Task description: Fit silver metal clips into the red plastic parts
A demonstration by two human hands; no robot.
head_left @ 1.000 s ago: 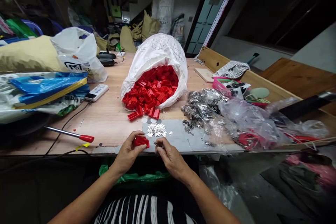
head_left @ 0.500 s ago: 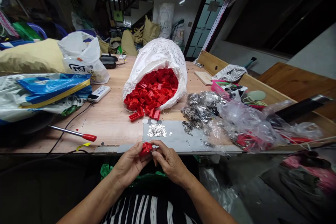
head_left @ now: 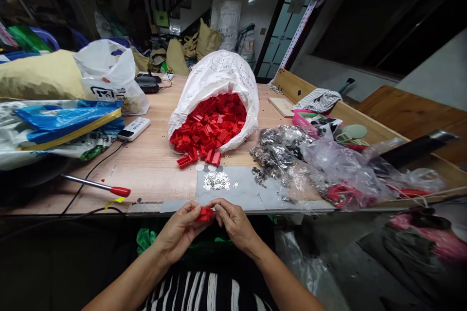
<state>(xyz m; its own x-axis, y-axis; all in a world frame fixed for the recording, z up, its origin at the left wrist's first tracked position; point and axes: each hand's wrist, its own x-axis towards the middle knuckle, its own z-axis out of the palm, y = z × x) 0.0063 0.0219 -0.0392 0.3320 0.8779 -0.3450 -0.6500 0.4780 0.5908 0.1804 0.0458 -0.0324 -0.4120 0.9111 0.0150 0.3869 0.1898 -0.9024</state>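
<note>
Just off the table's front edge, my left hand (head_left: 181,228) grips a small red plastic part (head_left: 205,214) between thumb and fingers. My right hand (head_left: 235,223) is at the part's right side, its thumb and fingertips pinched together; whatever they pinch is too small to name. Beyond my hands, a pile of small shiny metal pieces (head_left: 216,181) lies on a grey sheet (head_left: 248,197). Behind it, a white woven sack (head_left: 222,65) lies on its side, its mouth facing me and full of similar red plastic parts (head_left: 211,124), a few spilled out in front.
Clear plastic bags of dark metal pieces (head_left: 280,148) lie to the right, near a pink basket (head_left: 304,121). On the left are a red-handled metal rod (head_left: 118,191), a white power strip (head_left: 134,129) with a cable, and full bags (head_left: 40,75). A wooden board edges the table's right side.
The red part has turned in my left hand and sits slightly lower. My right fingertips have shifted up along its right side. The whole view has moved slightly.
</note>
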